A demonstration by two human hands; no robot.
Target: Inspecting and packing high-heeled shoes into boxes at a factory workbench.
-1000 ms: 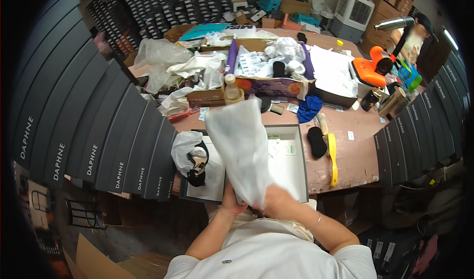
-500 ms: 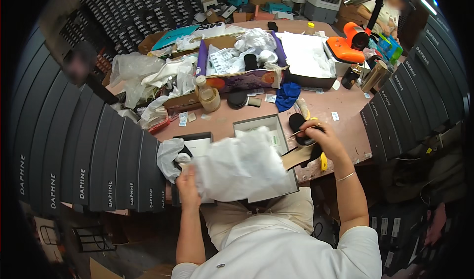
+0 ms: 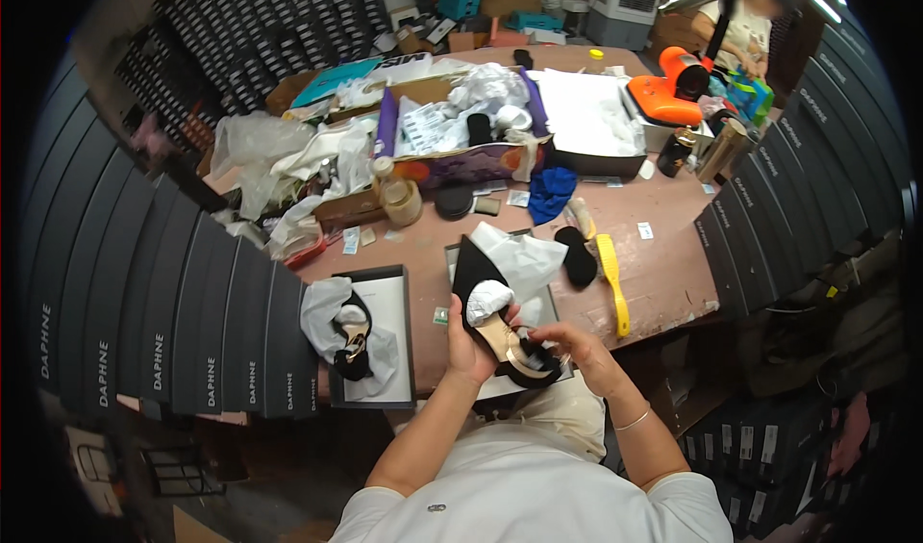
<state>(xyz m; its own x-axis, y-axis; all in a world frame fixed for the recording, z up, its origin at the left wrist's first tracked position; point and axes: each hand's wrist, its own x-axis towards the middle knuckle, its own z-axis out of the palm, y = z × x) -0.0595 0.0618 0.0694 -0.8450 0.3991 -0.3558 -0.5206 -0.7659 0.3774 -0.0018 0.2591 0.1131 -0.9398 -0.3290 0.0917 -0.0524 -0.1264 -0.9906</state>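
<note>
Gripped in the left hand [image 3: 468, 349], a black shoe [image 3: 497, 332] is being cradled above the open box [image 3: 551, 307], its back end [image 3: 535, 378] seemingly being angled for easy reach by the right hand [image 3: 583, 353], whose pinch cannot be told.

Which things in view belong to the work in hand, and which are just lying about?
Apparently in use:
- black shoe, held by the left hand, with the right hand at its heel end
- open box beneath it
- white wrapping sheet
- second shoe, at left

Apparently lying about, untouched:
- yellow tool
- blue cloth
- bottle
- orange device
</note>
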